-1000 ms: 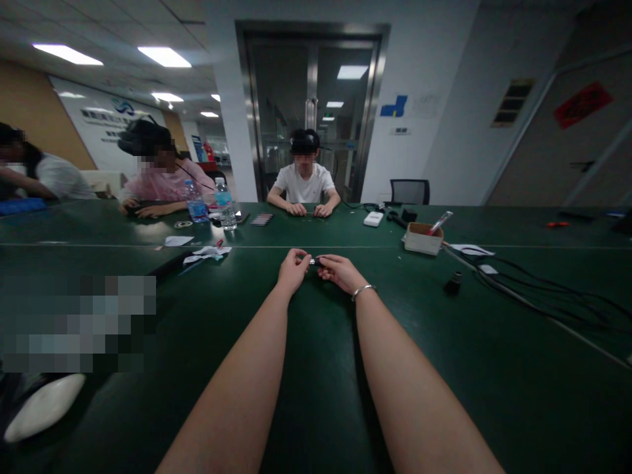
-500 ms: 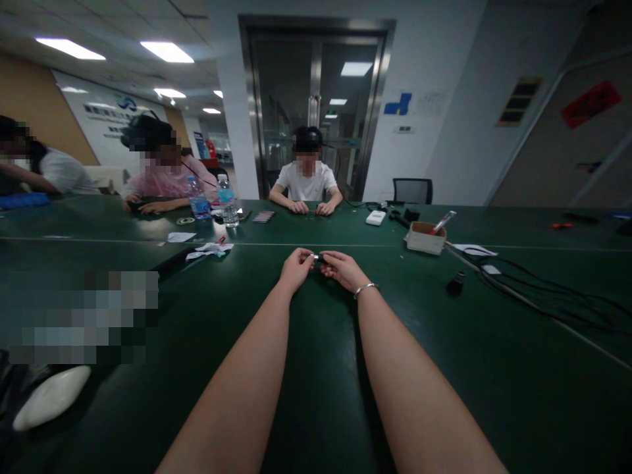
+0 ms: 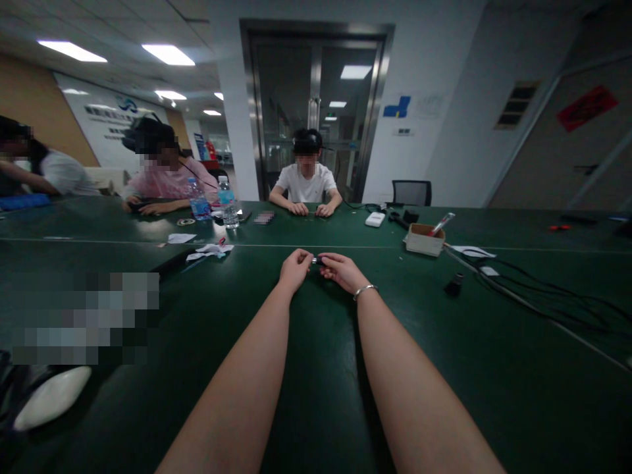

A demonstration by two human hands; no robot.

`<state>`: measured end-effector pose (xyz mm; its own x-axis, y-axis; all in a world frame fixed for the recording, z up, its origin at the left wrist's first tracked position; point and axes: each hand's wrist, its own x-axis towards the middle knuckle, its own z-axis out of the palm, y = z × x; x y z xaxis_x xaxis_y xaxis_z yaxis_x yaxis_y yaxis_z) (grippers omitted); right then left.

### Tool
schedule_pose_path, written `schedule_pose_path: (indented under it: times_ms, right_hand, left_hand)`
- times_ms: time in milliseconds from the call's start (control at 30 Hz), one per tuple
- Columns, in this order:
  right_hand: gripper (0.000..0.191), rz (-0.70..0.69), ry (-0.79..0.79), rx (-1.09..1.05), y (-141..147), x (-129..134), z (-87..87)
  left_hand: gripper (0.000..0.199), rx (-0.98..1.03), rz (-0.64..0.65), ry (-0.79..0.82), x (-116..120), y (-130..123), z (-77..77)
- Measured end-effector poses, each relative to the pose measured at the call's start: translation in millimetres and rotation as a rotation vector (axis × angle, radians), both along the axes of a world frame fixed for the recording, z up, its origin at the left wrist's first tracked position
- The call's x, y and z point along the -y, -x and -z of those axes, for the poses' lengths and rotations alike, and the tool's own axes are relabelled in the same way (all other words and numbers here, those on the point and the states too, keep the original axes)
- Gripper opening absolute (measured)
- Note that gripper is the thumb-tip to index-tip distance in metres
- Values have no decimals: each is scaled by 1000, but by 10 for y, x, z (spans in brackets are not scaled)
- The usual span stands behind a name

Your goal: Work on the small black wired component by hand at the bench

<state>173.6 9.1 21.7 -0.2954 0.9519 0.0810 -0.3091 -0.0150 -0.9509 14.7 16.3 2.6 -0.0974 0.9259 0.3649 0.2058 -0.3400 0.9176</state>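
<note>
My left hand point(image 3: 295, 270) and my right hand point(image 3: 342, 271) meet above the green table point(image 3: 320, 368), both closed in a fingertip pinch. Between them is a small black stick with a silver metal end point(image 3: 316, 261), which looks like a USB stick. The right fingers grip its black part. The left fingertips are at the silver end, and what they cover there is hidden. A silver bracelet point(image 3: 364, 291) circles my right wrist.
Right of my hands are a small box point(image 3: 424, 241), a black brush-like piece point(image 3: 453, 285) and black cables point(image 3: 548, 289). Bottles point(image 3: 228, 203) and crumpled paper point(image 3: 210, 251) lie to the left, with a white mouse-shaped object point(image 3: 53, 397) nearer. A person point(image 3: 306, 181) sits opposite.
The view has tipped slightly. My hands keep nearly the same pose, pinching the small stick, whose silver end shows a little lower and farther left.
</note>
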Motion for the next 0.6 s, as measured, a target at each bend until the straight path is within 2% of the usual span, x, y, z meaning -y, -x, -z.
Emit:
schedule_pose_path:
  times_ms: [133,300,600]
  right_hand:
    - [16,0,7,-7,-3,-22,16]
    - [13,10,7,-17,-9,-22,20]
    - [17,-33,-3,1,-10,-10,19]
  left_hand:
    - [18,106,22,47,18,-31,-49]
    - [17,135,58,81,9,-31,-61]
    - [44,-88,-11,77,44,39,-41]
